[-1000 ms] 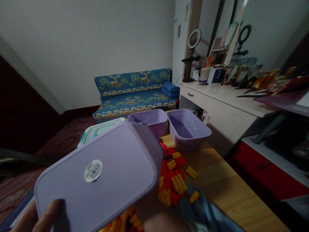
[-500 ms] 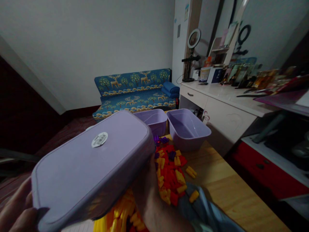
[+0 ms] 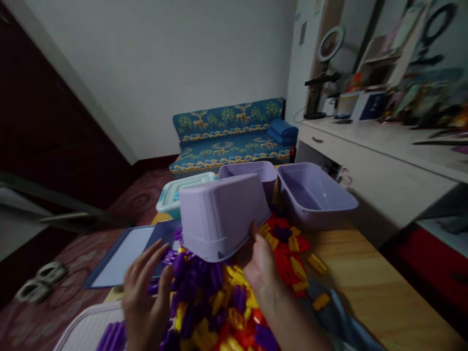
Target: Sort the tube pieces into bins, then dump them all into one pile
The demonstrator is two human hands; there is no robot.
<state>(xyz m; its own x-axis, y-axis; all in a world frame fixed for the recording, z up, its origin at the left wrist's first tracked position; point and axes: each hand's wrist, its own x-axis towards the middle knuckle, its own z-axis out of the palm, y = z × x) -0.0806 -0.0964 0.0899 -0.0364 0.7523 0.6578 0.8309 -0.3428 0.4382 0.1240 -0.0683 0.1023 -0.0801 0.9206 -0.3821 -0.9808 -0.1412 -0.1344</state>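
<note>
My right hand grips the lower right edge of a pale purple plastic bin, which is tipped over with its ribbed side towards me. Under and in front of the bin spreads a heap of small plastic pieces in purple, yellow and red. My left hand is off the bin, its fingers apart, just left of the heap. More purple pieces lie on a ribbed pale lid at the lower left. What is inside the bin is hidden.
Two more purple bins, one at the back and one at the right, stand on the wooden table. A teal-lidded box and a blue-edged board are at the left. Blue-grey cloth lies near the right edge.
The bin has moved away from me and turned over further, from both hands to my right hand alone. My left hand has let go. Many purple pieces now show on the heap.
</note>
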